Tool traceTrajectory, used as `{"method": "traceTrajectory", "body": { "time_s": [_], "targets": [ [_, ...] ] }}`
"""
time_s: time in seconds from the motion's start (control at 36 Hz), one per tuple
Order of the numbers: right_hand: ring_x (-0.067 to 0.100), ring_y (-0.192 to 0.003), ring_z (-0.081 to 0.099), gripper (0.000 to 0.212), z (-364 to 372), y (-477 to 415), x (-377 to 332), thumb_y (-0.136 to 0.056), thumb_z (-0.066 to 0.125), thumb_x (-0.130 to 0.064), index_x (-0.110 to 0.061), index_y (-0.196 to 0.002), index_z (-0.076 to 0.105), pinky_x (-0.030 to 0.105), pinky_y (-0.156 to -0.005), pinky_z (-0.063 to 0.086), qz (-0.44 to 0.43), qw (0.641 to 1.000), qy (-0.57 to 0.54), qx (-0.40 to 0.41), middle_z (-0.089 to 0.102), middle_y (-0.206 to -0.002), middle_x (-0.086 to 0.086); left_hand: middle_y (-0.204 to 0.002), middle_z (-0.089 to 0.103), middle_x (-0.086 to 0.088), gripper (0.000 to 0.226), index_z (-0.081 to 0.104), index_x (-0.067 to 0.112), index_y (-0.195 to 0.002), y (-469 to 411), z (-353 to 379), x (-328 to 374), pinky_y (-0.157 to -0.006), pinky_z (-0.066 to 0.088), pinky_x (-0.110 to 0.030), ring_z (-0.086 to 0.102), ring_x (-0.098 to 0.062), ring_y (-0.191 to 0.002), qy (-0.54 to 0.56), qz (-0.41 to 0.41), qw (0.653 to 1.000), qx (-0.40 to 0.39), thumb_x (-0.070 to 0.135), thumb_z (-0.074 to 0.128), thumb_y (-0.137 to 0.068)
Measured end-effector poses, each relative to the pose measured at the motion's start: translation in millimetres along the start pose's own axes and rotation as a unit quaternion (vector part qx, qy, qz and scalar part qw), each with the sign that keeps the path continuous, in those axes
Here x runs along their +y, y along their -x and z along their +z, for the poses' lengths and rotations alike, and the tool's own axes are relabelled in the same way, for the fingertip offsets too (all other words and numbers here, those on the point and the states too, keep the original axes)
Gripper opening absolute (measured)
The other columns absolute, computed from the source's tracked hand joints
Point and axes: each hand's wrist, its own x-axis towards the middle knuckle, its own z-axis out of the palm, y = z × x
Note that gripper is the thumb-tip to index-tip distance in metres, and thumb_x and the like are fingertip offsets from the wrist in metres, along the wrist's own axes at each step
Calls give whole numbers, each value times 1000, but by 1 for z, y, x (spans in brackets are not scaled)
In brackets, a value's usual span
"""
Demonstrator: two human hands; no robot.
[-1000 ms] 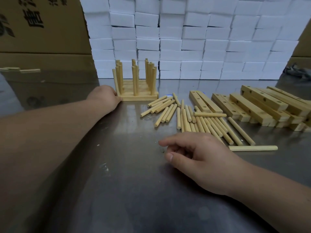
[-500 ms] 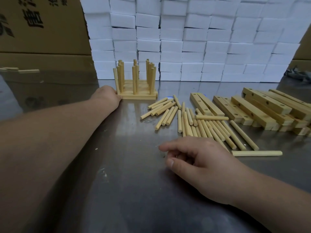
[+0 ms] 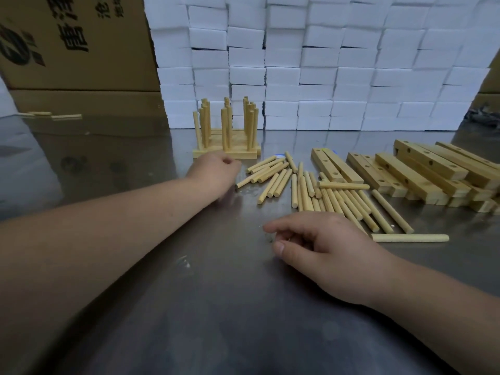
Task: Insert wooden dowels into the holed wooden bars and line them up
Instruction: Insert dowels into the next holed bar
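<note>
Several holed wooden bars lie side by side at the back, forming a finished block (image 3: 226, 154) with dowels standing upright in rows. My left hand (image 3: 216, 173) rests on the table just in front of it, fingers curled under, nothing visible in it, next to the nearest loose dowels (image 3: 270, 171). More loose dowels (image 3: 338, 201) lie spread in the middle. Empty holed bars (image 3: 422, 174) are stacked at the right. My right hand (image 3: 322, 247) rests palm down near the front of the pile, fingers loosely bent and holding nothing.
One dowel (image 3: 410, 237) lies crosswise to the right of my right hand. A wall of white foam blocks (image 3: 324, 77) stands behind the work. A cardboard box (image 3: 75, 44) fills the back left. The metal table (image 3: 216, 307) is shiny.
My left hand has left the left side of the dowel-filled block and slid right, in front of it, toward the loose dowels. My right hand has barely moved.
</note>
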Motion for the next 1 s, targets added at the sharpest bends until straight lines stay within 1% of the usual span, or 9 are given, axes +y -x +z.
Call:
{"method": "traceTrajectory", "body": {
  "time_s": [0.14, 0.22, 0.31, 0.44, 0.53, 0.58, 0.75, 0.89, 1.0],
  "targets": [
    [-7, -83, 53, 31, -4, 2, -3, -85, 58, -33, -30, -116, 65, 6, -71, 41, -6, 1000, 22, 3, 59, -81, -22, -104, 65, 0, 30, 64, 20, -109, 17, 2, 8, -74, 45, -28, 59, -19, -90, -143, 9, 989, -48, 37, 59, -85],
    [-7, -84, 53, 38, -12, 2, -3, -80, 50, -42, -31, -113, 66, 9, -69, 43, 5, 998, 45, 54, 57, -80, -26, -95, 67, -1, 20, 70, 18, -95, 21, -5, 14, -68, 47, -29, 58, -19, -83, -180, 8, 982, -52, 31, 57, -87],
    [-3, -83, 55, 42, -23, 0, 1, -80, 43, -47, -32, -113, 65, 24, -75, 46, 56, 987, 67, 134, 54, -82, -30, -88, 66, -4, 19, 69, 15, -89, 24, -11, 18, -64, 48, -32, 59, -21, -78, -190, -14, 981, -29, 27, 55, -87],
    [20, -97, 58, 32, -54, -12, 29, -92, 44, -31, -27, -119, 62, 34, -83, 46, 188, 947, 133, 223, 64, -114, -3, -76, 58, -8, 20, 63, 8, -87, 32, -25, 25, -51, 37, -28, 50, -20, -60, -8, -85, 994, 64, 23, 49, -88],
    [21, -87, 53, 37, -69, -17, 49, -93, 39, -28, -27, -126, 57, 31, -75, 39, 271, 927, 174, 193, 63, -113, 5, -74, 52, -7, 18, 58, 5, -95, 52, -28, 35, -50, 31, -27, 45, -20, -60, 212, -150, 963, 72, 17, 47, -87],
    [19, -82, 51, 39, -74, -18, 60, -93, 38, -29, -29, -129, 53, 33, -76, 41, 322, 912, 184, 174, 62, -98, 4, -69, 51, -5, 14, 58, 8, -84, 69, -27, 42, -48, 30, -26, 45, -19, -59, 291, -166, 941, 51, 14, 46, -86],
    [31, -116, 48, 46, -78, -15, 69, -92, 34, -28, -34, -136, 43, 49, -99, 40, 394, 890, 197, 118, 50, -135, 6, -63, 52, 2, 17, 56, 13, -72, 123, -15, 57, -36, 34, -15, 44, -5, -38, 402, -172, 899, -12, 14, 50, -88],
    [29, -101, 52, 34, -78, -16, 66, -93, 37, -19, -22, -124, 52, 49, -95, 42, 406, 879, 236, 77, 51, -102, 7, -63, 52, 4, 17, 56, 17, -73, 133, -8, 57, -45, 35, -20, 44, -7, -44, 426, -135, 894, 10, 12, 50, -88],
    [28, -88, 55, 37, -83, -15, 61, -94, 33, -22, -22, -125, 53, 44, -84, 48, 392, 866, 278, 137, 57, -98, 9, -65, 52, 4, 17, 55, 19, -74, 128, -9, 53, -49, 35, -22, 44, -9, -49, 402, -115, 908, 27, 13, 50, -89]
  ]
}}
